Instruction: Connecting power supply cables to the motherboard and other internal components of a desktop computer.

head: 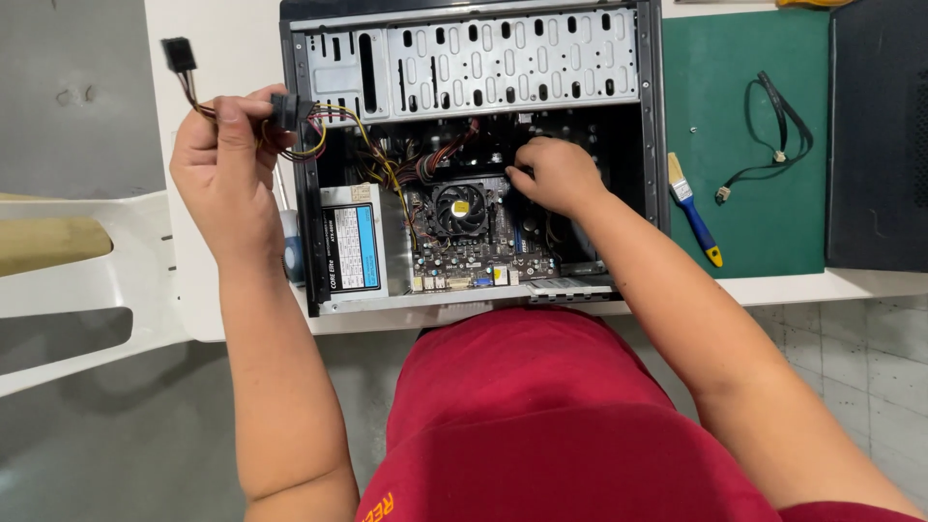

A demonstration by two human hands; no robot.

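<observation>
An open desktop computer case (pixel 650 116) lies on its side on a white table. My left hand (pixel 227 169) is raised at the case's left edge, shut on a bundle of coloured power cables (pixel 329 130) with black connectors. My right hand (pixel 556 174) reaches inside the case, its fingertips pinched at something just right of the black cooler fan (pixel 458 208) on the motherboard (pixel 474 256); what they touch is hidden. A grey power supply (pixel 350 246) with a label sits at the case's left.
A green mat (pixel 744 222) right of the case carries a blue-handled paintbrush (pixel 694 208) and a loose black cable (pixel 778 126). A dark case panel (pixel 875 135) lies at the far right. A white chair (pixel 87 290) stands at the left.
</observation>
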